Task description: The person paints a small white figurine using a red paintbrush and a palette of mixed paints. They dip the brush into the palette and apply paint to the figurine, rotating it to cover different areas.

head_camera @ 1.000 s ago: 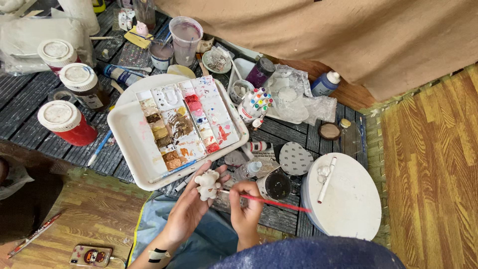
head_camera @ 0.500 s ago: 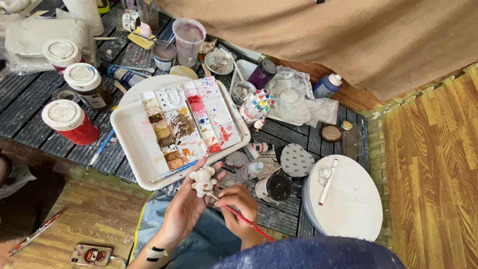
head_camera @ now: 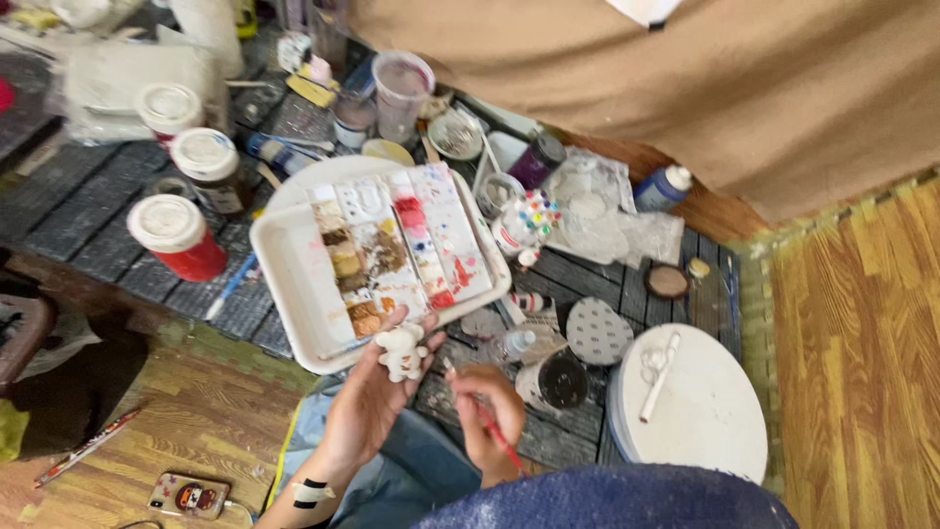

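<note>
My left hand (head_camera: 367,402) holds a small white figurine (head_camera: 401,351) upright, just below the front rim of a white paint tray (head_camera: 294,269). My right hand (head_camera: 485,407) grips a thin red paintbrush (head_camera: 494,436), its tip pointing up toward the figurine and its handle running down to the right. The two hands sit close together over my lap. The tray carries a palette of brown, red and pink paint patches (head_camera: 392,250).
Red and brown lidded jars (head_camera: 176,235) stand left of the tray on dark planks. A clear cup (head_camera: 401,88), small paint bottles (head_camera: 661,186) and a round white board (head_camera: 700,407) lie around. A phone (head_camera: 186,495) lies on the wood floor.
My right hand has swung the brush from pointing out to the right to pointing tip-up at the figurine. The left hand raised the figurine slightly toward the tray. The view shifted.
</note>
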